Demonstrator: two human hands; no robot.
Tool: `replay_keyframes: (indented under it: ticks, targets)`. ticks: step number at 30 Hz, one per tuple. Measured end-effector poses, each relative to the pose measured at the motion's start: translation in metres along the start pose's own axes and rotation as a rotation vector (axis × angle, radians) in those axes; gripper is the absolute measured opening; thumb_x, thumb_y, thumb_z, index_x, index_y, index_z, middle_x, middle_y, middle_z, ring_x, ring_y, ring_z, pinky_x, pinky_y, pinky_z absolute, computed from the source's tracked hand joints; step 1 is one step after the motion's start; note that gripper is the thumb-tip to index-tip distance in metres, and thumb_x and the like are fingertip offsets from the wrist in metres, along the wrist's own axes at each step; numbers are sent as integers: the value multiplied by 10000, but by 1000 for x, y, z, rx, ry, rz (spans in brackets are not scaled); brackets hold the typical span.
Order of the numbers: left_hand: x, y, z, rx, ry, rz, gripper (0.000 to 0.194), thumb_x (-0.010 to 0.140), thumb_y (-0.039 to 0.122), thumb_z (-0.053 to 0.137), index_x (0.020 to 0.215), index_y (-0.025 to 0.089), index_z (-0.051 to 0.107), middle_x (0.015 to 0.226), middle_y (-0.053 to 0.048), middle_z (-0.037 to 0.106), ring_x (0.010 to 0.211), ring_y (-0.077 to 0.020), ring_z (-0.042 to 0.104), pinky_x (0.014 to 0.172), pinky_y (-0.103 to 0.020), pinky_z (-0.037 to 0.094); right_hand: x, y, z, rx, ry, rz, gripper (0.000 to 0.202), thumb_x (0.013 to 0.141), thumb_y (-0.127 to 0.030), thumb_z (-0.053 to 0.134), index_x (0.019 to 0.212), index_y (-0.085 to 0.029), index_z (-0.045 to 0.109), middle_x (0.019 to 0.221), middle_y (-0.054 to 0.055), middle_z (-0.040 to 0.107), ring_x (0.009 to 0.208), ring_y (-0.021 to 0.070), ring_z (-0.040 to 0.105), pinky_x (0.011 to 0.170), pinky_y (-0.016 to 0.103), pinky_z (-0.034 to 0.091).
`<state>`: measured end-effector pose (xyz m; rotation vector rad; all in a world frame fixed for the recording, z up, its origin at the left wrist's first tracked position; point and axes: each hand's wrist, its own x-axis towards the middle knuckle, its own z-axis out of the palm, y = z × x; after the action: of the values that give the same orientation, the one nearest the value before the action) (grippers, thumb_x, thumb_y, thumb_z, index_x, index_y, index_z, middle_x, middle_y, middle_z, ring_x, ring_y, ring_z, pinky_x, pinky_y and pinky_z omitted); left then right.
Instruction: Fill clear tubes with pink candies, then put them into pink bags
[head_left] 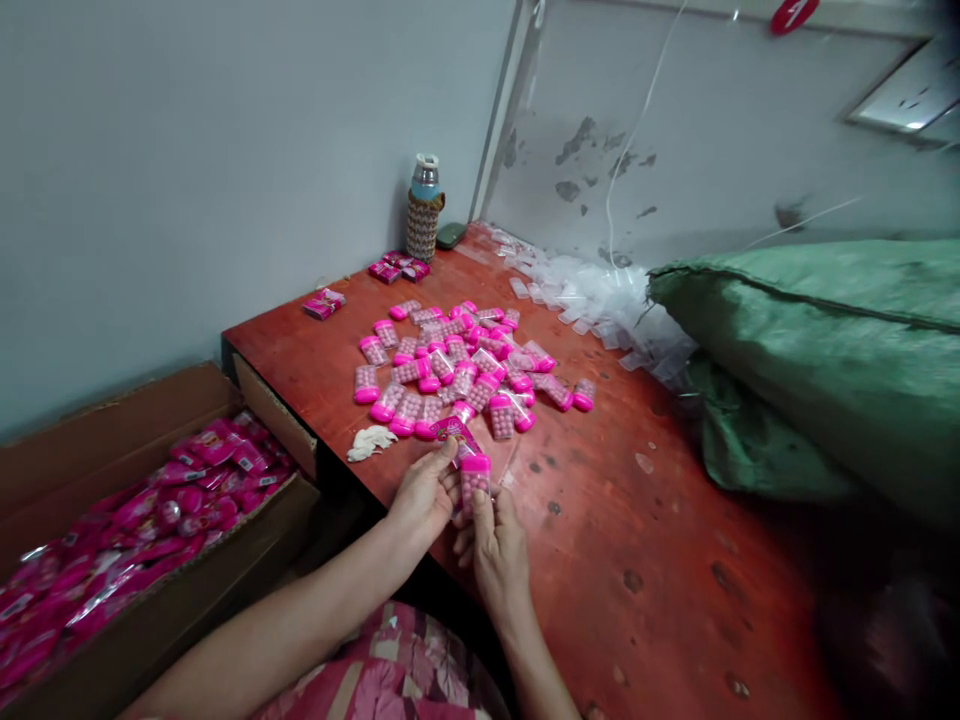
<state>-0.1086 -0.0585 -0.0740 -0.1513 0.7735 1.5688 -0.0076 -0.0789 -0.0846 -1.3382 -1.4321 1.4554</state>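
Note:
My right hand is closed on a small clear candy box with a pink cap, pale balls showing inside. Between the thumb and fingers of my left hand is a printed pink label card, held right against the upper end of the box. Both hands meet over the table's near edge. Just beyond them spreads a loose pile of similar candy boxes with pink caps. A crumpled white rag lies left of the pile. My left fingertips are partly hidden behind the box.
A carton of pink packets stands at the left, below the red table. Label stacks and a thermos sit at the back. Clear plastic pieces lie along the wall beside a large green sack.

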Motion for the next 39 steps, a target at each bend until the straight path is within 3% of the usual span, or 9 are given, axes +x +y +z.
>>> replay_keyframes:
  ticks: [3,7,12,16,22,27,33,39]
  targets:
    - [-4,0,2,141,-93,36,224,673,292,662,657,125,514,486,13,539,360,-91,484,318,-184,371,3,-1,0,109,-54,25,269,840,-472,374,843,-208,424,571,-64,512,325,59,444,280,151,370]
    - [-4,2,2,254,-138,93,240,639,291,688,695,124,525,539,12,557,423,-90,517,381,-185,409,5,0,-1,228,-134,38,274,842,-475,368,838,-203,410,577,-58,524,320,57,445,273,142,344]
    - [-1,4,-1,371,-207,21,209,644,277,679,685,121,547,513,9,557,383,-86,486,343,-181,363,5,1,-2,31,-10,-56,250,840,-450,396,878,-206,438,562,-55,505,345,67,449,297,153,365]
    - [2,6,-2,401,-209,-24,222,616,269,698,587,102,554,519,-14,574,445,-93,527,426,-191,413,4,-1,-3,-40,49,-83,247,822,-452,427,870,-212,457,526,-53,495,342,79,440,298,168,360]
    - [-2,16,1,586,-305,-103,252,633,307,679,558,91,574,485,-44,580,411,-117,529,414,-219,411,6,1,-8,269,-167,37,258,853,-457,353,798,-210,401,568,-61,516,302,51,408,261,140,308]
    - [-3,14,0,599,-297,-58,250,618,308,693,566,84,596,527,-56,598,453,-115,542,447,-215,429,5,1,-6,142,-5,-28,240,828,-442,429,817,-202,427,542,-79,482,320,46,414,279,131,328]
    - [-5,7,-2,556,-335,-41,280,677,352,633,603,84,599,497,-42,574,380,-97,498,391,-208,391,5,1,-2,370,-93,25,280,843,-475,369,800,-201,409,535,-73,487,295,47,394,251,133,296]
    - [-12,6,1,686,-333,13,308,662,388,638,578,96,587,434,-22,540,335,-101,476,337,-199,348,0,3,-2,185,81,-44,262,829,-462,417,811,-200,419,565,-63,499,346,49,436,286,127,334]
